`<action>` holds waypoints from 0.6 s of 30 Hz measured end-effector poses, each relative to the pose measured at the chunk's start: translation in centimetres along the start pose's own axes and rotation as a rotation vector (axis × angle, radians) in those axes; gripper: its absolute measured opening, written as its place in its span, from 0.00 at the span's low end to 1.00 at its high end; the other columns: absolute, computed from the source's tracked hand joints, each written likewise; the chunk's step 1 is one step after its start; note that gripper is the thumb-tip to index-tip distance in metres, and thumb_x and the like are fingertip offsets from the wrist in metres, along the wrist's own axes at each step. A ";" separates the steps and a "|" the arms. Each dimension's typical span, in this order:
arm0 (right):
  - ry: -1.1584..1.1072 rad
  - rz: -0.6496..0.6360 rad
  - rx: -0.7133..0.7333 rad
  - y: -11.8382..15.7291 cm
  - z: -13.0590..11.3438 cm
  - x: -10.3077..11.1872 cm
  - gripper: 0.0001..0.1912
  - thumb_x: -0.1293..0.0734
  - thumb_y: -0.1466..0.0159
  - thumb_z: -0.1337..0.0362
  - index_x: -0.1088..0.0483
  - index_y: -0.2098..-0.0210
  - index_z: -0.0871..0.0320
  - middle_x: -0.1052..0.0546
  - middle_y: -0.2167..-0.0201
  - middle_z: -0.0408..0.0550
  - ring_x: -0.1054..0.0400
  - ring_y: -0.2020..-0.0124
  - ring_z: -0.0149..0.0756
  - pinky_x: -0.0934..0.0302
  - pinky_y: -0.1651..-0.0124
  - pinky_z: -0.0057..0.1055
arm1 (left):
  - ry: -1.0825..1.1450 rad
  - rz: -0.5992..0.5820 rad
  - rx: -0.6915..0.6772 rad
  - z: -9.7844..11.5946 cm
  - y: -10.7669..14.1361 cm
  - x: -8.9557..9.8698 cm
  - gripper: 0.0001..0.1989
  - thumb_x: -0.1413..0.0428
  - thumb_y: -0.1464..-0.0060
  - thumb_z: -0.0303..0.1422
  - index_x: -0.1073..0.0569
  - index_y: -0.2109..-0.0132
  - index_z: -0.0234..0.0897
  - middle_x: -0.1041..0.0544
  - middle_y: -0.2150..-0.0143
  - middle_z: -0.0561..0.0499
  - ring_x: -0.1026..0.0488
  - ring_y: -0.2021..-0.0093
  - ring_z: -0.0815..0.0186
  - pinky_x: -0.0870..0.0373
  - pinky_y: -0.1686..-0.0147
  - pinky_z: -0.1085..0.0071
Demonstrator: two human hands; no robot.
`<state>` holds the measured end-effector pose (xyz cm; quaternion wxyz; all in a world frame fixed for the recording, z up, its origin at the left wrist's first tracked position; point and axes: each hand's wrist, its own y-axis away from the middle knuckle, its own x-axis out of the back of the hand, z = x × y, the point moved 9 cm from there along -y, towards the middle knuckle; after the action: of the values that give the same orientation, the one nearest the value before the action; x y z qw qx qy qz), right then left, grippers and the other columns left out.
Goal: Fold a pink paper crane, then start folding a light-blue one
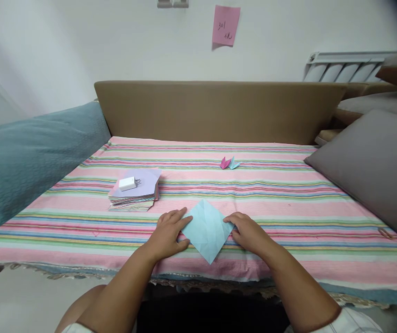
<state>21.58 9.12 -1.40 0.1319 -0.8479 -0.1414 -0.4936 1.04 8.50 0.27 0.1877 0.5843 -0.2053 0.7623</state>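
A light blue square sheet of origami paper (206,231) lies on the striped cloth, turned with one corner toward me and marked by crease lines. At its left corner is my left hand (166,235), fingers apart, the index fingertip resting on the paper and the thumb just below that corner. My right hand (247,231) is curled round the right corner, with its index fingertip on top and its thumb close to the lower edge. Farther back sit two small folded paper pieces, one magenta (224,163) and one light blue (233,163).
A stack of coloured paper (134,202) stands to the left, with a white plug adapter (127,183) on it. Striped cloth (90,222) covers the seat. A brown backrest (201,111), a blue-green armrest (39,152) and a grey cushion (375,171) border it.
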 end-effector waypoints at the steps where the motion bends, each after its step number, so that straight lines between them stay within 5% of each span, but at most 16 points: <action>1: -0.004 -0.001 0.009 0.0 -0.1 0.0 0.24 0.41 0.47 0.76 0.32 0.52 0.58 0.30 0.55 0.51 0.38 0.53 0.40 0.42 0.51 0.35 | 0.002 -0.004 -0.002 0.0 0.0 0.0 0.33 0.43 0.55 0.39 0.39 0.40 0.47 0.48 0.34 0.48 0.49 0.38 0.48 0.51 0.42 0.49; 8: 0.034 0.022 0.095 0.0 -0.9 -0.3 0.30 0.40 0.48 0.79 0.33 0.47 0.53 0.33 0.50 0.52 0.40 0.50 0.41 0.42 0.49 0.38 | 0.016 -0.022 -0.066 0.9 0.0 -0.3 0.40 0.40 0.59 0.49 0.42 0.39 0.49 0.50 0.33 0.47 0.51 0.37 0.45 0.54 0.42 0.46; 18: 0.082 0.005 0.132 0.2 -1.0 -0.7 0.29 0.42 0.46 0.78 0.33 0.47 0.53 0.36 0.43 0.53 0.45 0.43 0.44 0.44 0.45 0.44 | 0.024 -0.001 -0.093 1.5 0.0 -0.2 0.37 0.39 0.59 0.47 0.39 0.40 0.48 0.48 0.34 0.46 0.50 0.37 0.44 0.54 0.42 0.43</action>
<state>20.52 8.51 -1.53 0.1946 -0.8168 -0.1660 -0.5171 2.26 7.72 0.45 0.2172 0.5659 -0.2380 0.7589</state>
